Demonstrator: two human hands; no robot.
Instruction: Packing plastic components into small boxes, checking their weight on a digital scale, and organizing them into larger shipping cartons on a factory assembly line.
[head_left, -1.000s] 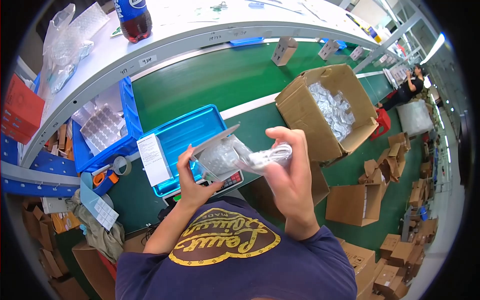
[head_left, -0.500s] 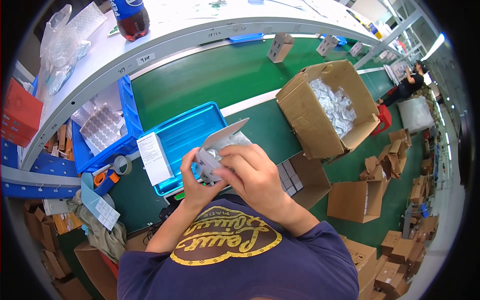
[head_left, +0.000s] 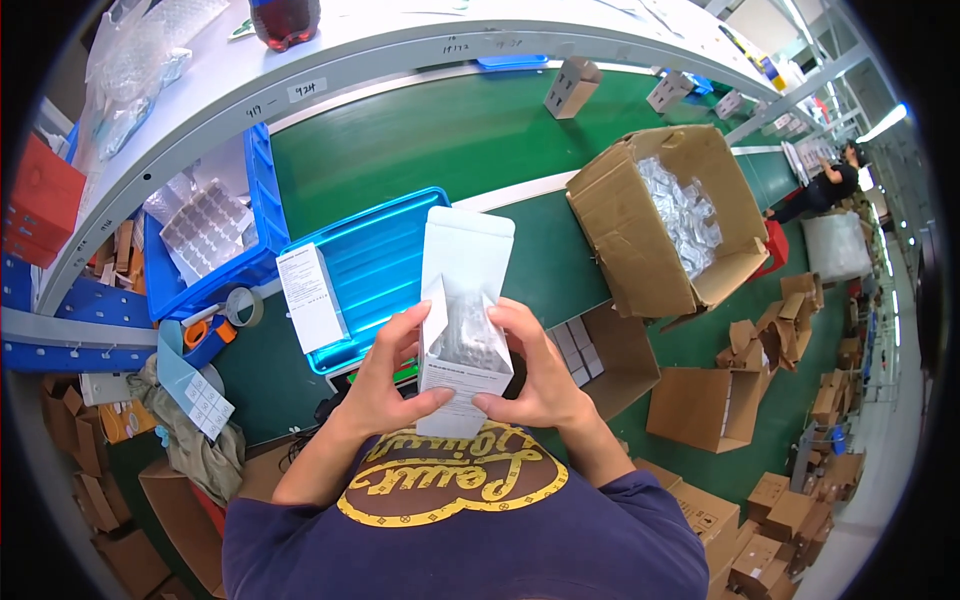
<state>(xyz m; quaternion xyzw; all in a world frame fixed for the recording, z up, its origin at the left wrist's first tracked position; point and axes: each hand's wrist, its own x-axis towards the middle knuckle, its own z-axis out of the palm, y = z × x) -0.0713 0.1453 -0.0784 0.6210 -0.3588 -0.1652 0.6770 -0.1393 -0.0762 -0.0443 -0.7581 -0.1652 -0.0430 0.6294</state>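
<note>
In front of my chest I hold a small white carton [head_left: 466, 380] upright between both hands. Its top is open, with the long flap standing up on the far side and the side flaps spread. Inside lies something wrapped in clear plastic [head_left: 468, 332]; its kind is hard to make out. My left hand [head_left: 385, 378] grips the carton's left side, thumb on the near face. On the opposite side my right hand [head_left: 540, 372] is closed the same way. A blue plastic tray [head_left: 395, 245] sits just beyond, with a closed white carton [head_left: 310, 298] on its left end.
To the right stands a large cardboard box [head_left: 618, 235] of clear packets [head_left: 680, 215]. Below it, another box [head_left: 628, 352] holds small white cartons. A blue crate [head_left: 268, 190], tape roll [head_left: 243, 306] and shelf edge [head_left: 380, 65] lie left and ahead. A co-worker [head_left: 832, 185] stands far right.
The carton has turned so its open top and printed near face show. My right hand has moved from its opening to its right side. The view has shifted slightly.
</note>
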